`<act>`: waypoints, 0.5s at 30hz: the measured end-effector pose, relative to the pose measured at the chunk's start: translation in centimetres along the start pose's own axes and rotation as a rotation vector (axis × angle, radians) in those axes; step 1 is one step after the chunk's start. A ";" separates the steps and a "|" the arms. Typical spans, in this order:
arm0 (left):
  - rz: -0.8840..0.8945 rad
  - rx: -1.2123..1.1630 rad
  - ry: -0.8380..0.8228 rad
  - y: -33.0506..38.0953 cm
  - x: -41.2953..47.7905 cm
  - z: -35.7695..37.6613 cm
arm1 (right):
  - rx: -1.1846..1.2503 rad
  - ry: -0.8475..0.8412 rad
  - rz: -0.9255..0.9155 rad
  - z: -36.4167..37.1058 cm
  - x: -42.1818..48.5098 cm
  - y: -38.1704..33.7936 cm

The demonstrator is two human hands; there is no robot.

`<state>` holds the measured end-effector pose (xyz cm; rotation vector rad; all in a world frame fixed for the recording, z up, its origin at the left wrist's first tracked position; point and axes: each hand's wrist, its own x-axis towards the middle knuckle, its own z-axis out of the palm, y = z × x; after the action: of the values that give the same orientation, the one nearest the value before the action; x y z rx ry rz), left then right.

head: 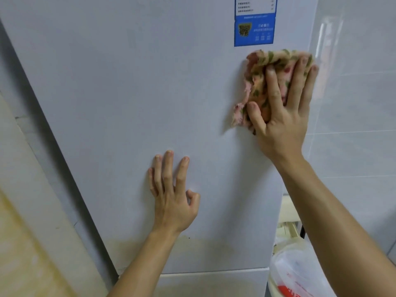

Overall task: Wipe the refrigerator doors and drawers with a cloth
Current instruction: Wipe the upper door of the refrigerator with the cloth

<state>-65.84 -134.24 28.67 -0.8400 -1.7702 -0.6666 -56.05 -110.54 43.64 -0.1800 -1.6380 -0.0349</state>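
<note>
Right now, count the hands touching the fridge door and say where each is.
2. The left hand rests bare, low on the fridge door; the right hand presses the cloth near its right edge.

Soft, even indoor light falls on the white refrigerator door [128, 103], casting faint shadows left of both hands, while glare streaks the wall tiles [353, 93] and wide-angle distortion and blur soften the edges.

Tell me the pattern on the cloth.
The cloth is beige with pink and green floral blotches, seen in the head view.
</note>
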 end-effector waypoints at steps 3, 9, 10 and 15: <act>0.021 0.000 -0.014 -0.5 -0.1 -0.3 | -0.084 0.029 0.060 1.0 -2.3 -1.5; 0.043 0.024 -0.022 -3.0 -0.2 -1.6 | -0.057 -0.218 -0.037 2.2 -18.4 -4.7; 0.037 0.027 -0.032 -3.7 -0.3 -2.0 | -0.058 -0.265 -0.048 2.3 -20.6 -5.1; 0.019 0.032 -0.080 -6.5 -0.1 -4.0 | -0.012 -0.307 0.044 2.5 -20.1 -7.7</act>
<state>-68.75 -141.18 29.58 -0.8714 -1.8372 -0.5976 -58.25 -119.76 24.19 -0.2394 -1.9395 0.0172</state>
